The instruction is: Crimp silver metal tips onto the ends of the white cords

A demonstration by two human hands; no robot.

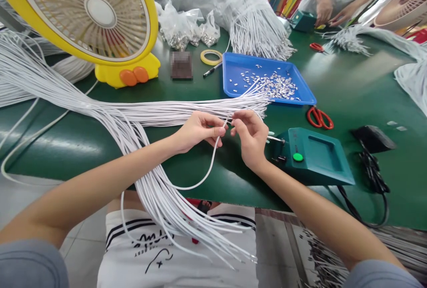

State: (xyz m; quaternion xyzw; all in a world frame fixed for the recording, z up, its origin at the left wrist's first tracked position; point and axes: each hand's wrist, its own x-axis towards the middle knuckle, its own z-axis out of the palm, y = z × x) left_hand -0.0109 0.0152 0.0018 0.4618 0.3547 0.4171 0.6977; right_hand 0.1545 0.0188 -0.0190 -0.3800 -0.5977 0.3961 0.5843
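My left hand [205, 131] pinches a white cable [187, 188] close to its end, and the rest of that cable hangs in a loop below. Close beside it, my right hand [250, 139] is closed, thumb and fingertips together at the cable's tip; whatever small piece they hold is hidden. Behind both hands lies a thick bundle of white cables [160, 112] on the green table. A second bunch of cables [160, 199] drapes over the table edge onto my lap. Right of my right hand stands a small green machine [320, 154] with a bright green button.
A blue tray [230, 72] of small metal pieces sits behind the bundle. Nearby are red-handled scissors [319, 118], yellow tape [211, 62], a pen [212, 70] and a black adapter [373, 138]. A yellow fan [126, 72] stands left. Another person's hands [323, 10] work at the far right.
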